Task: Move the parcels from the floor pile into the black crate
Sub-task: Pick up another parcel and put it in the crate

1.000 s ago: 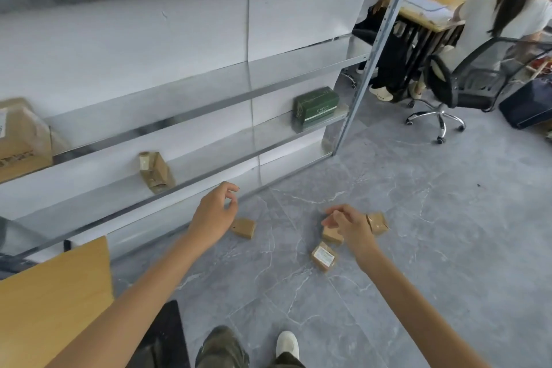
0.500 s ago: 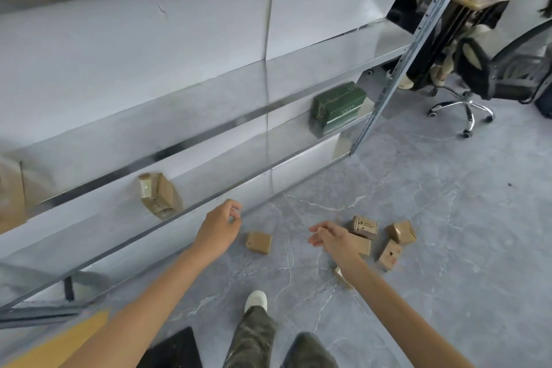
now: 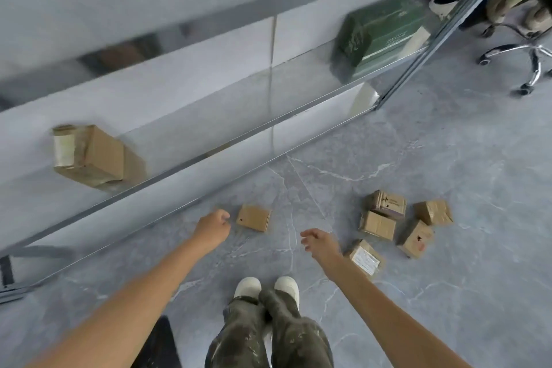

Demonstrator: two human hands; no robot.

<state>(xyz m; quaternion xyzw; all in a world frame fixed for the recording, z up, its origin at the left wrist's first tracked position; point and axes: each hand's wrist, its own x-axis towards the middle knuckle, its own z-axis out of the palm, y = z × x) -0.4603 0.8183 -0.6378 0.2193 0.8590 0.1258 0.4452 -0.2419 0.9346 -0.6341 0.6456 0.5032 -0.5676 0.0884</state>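
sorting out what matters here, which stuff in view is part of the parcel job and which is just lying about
Job:
- lone brown parcel by the left hand
- five-parcel cluster beyond the right hand
- black crate corner, probably

Lying about:
- green box on the metal shelf
- taped carton on the shelf
- office chair base

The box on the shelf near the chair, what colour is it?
Dark green with pale lettering: the box shows, somewhat blurred, in the head view, the only one.

Brown cardboard parcels (image 3: pixel 378 225); grey marbled floor (image 3: pixel 448 158) w/ white veins; green box (image 3: pixel 379 33); camo trousers (image 3: pixel 268 334); white shoes (image 3: pixel 247 287).
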